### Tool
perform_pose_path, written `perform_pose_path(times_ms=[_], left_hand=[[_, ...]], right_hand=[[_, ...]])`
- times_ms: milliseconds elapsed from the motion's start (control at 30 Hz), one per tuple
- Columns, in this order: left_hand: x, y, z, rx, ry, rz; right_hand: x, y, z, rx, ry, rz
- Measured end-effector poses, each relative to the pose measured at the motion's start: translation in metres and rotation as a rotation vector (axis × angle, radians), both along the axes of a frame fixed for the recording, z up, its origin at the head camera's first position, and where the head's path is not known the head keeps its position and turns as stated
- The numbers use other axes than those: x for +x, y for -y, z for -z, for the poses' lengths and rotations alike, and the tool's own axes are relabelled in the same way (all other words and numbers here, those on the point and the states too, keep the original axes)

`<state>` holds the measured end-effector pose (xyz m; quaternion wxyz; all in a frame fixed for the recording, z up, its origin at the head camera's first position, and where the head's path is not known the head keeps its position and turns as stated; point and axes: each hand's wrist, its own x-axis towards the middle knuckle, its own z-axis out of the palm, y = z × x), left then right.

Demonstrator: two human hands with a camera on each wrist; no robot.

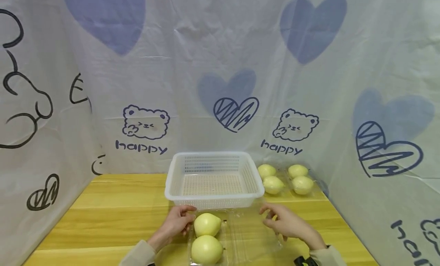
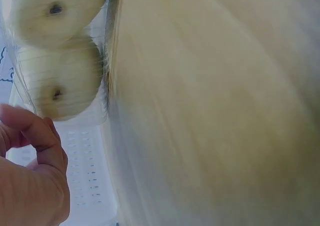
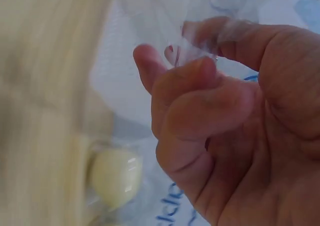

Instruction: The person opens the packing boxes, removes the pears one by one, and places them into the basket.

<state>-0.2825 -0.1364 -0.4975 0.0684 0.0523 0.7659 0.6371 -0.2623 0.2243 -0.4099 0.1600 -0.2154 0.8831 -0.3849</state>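
Observation:
A clear plastic clamshell box (image 1: 230, 239) lies open in front of the white basket, its lid spread to the right. Two pale yellow pears (image 1: 207, 224) sit one behind the other in its left half. My left hand (image 1: 178, 222) pinches the box's left edge near the far pear; in the left wrist view, thumb and forefinger meet at the plastic beside a pear (image 2: 60, 81). On the other side, my right hand (image 1: 287, 221) holds the lid's right edge. Its curled fingers and thumb are on the thin clear plastic in the right wrist view, where the lid is blurred.
A white perforated basket (image 1: 214, 199) stands at the back middle of the wooden table (image 1: 127, 205), with nothing visible in it. To its right are several more pears (image 1: 302, 185) in clear packaging. Printed cloth (image 1: 220, 48) hangs behind and on both sides.

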Motion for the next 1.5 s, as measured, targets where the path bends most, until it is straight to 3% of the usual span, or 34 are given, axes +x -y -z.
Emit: perform_pose_path(times_ms=[233,433,600,667,833,900,1033,1200,1333,1433,1500], left_hand=[[-0.002,-0.005,0.000,-0.004,-0.001,-0.093],[-0.003,-0.009,-0.001,0.002,-0.026,-0.186],[-0.003,-0.010,-0.003,-0.006,-0.049,-0.212],[-0.003,-0.009,-0.004,-0.018,-0.058,-0.209],[-0.001,-0.005,-0.004,-0.052,-0.089,-0.182],[0.001,-0.002,-0.005,-0.087,-0.119,-0.165],[0.005,0.002,-0.008,-0.225,-0.235,-0.148],[0.011,0.002,-0.014,-0.445,-0.390,-0.143],[0.015,-0.004,-0.019,-0.533,-0.575,-0.027],[0.021,-0.011,-0.021,-0.617,-0.760,0.081],[0.027,-0.017,-0.023,-0.728,-0.865,0.136]], right_hand=[[-0.017,-0.017,0.030,0.021,0.087,0.013],[-0.030,-0.019,0.052,0.026,0.046,0.026],[-0.033,-0.014,0.055,0.050,0.037,0.093],[-0.035,-0.010,0.054,0.079,-0.010,0.157],[-0.044,0.004,0.045,0.149,-0.265,0.309],[-0.048,0.007,0.041,0.172,-0.303,0.341],[-0.050,0.009,0.037,0.186,-0.274,0.361],[-0.057,0.014,0.039,0.129,-0.404,0.407],[-0.064,0.024,0.035,0.160,-0.587,0.422],[-0.068,0.033,0.032,0.206,-0.687,0.343],[-0.069,0.038,0.031,0.213,-0.693,0.266]])
